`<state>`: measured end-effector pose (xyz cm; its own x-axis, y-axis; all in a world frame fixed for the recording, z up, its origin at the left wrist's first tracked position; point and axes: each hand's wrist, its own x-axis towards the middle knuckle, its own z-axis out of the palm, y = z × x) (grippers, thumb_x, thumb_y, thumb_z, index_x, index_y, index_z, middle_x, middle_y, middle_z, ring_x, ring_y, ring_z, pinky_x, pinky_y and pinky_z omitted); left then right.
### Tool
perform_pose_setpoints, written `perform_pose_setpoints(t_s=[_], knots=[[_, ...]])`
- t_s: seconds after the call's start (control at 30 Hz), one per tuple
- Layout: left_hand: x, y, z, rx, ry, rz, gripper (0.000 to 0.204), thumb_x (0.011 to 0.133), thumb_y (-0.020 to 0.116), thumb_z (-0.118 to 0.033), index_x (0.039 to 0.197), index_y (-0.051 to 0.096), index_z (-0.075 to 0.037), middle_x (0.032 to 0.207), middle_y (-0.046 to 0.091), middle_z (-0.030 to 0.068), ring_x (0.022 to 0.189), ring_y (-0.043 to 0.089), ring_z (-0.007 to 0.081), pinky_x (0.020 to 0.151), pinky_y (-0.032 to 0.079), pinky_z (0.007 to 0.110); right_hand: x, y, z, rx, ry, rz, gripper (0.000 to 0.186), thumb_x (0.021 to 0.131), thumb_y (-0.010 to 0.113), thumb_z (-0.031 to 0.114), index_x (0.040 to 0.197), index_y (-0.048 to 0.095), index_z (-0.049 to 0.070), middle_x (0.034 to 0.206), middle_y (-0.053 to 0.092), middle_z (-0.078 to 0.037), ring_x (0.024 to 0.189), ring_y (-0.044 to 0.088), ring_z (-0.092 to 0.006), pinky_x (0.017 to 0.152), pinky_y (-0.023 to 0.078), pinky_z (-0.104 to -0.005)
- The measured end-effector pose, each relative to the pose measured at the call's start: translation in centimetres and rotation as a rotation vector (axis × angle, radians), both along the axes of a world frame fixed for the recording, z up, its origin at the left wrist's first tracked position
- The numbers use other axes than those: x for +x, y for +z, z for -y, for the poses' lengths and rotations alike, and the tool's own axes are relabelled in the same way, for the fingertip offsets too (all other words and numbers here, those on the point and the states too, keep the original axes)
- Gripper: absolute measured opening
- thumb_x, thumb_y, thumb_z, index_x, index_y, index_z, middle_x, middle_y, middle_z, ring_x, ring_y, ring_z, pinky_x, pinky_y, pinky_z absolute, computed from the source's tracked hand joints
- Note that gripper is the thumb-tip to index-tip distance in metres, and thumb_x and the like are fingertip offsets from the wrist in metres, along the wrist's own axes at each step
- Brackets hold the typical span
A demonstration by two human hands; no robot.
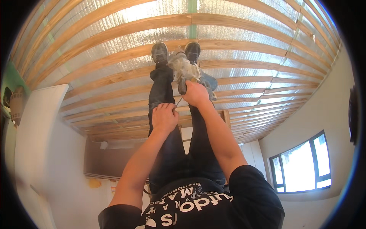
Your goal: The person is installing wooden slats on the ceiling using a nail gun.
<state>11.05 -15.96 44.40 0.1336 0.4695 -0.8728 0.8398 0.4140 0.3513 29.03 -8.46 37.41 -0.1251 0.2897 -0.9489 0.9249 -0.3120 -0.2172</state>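
My right hand is closed around the dark handle of a dusty grey power tool, whose exact kind I cannot make out. The tool hangs in front of my shins, its far end between my shoes. Something blue-grey and rounded shows at its right side. Lower and to the left, my left hand is closed in front of my knee. A thin dark cord runs from its fingertips up toward the tool's handle. The fingers hide most of their hold.
Parallel wooden battens lie over silver foil sheeting, with my shoes among them. A white panel stands at the left. A brown board-like surface lies lower left. A window is set in the right wall.
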Motion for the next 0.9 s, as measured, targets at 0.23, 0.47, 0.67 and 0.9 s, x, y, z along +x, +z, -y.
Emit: perform_pose_setpoints(t_s=[0.23,0.47,0.67,0.9], knots=[[-0.01,-0.07,0.18,-0.004,-0.011,-0.004,0.022,0.091,0.066,-0.021,0.108,0.079,-0.014,0.116,0.079,0.0045,0.123,0.067,0.0262,0.107,0.048,0.046,0.44,-0.4,-0.07,0.005,-0.004,0.005,0.034,0.085,0.077,0.031,0.107,0.068,0.006,0.099,0.077,-0.026,0.101,0.073,-0.0469,0.09,0.059,-0.056],[-0.17,-0.08,0.16,-0.017,-0.013,-0.004,0.021,0.091,0.066,-0.021,0.106,0.079,-0.014,0.115,0.079,0.0045,0.122,0.068,0.027,0.107,0.048,0.046,0.4,-0.5,0.02,0.01,-0.025,0.011,0.035,0.085,0.079,0.03,0.108,0.067,0.006,0.102,0.077,-0.024,0.102,0.073,-0.0461,0.09,0.059,-0.0557],[0.05,0.22,-0.1,-0.004,-0.004,-0.005,0.021,0.092,0.066,-0.02,0.107,0.079,-0.014,0.115,0.078,0.005,0.121,0.068,0.0277,0.107,0.048,0.047,0.42,-0.28,0.18,-0.016,0.039,-0.013,0.034,0.088,0.073,0.03,0.112,0.067,0.006,0.108,0.078,-0.021,0.107,0.074,-0.0435,0.094,0.059,-0.0539],[-0.24,0.08,0.12,-0.002,-0.017,0.001,0.021,0.092,0.067,-0.02,0.108,0.079,-0.014,0.115,0.079,0.0053,0.122,0.068,0.0275,0.106,0.048,0.047,0.26,-0.39,0.12,-0.029,0.022,0.003,0.034,0.088,0.073,0.029,0.112,0.067,0.006,0.107,0.078,-0.021,0.105,0.074,-0.0443,0.093,0.059,-0.0543]])
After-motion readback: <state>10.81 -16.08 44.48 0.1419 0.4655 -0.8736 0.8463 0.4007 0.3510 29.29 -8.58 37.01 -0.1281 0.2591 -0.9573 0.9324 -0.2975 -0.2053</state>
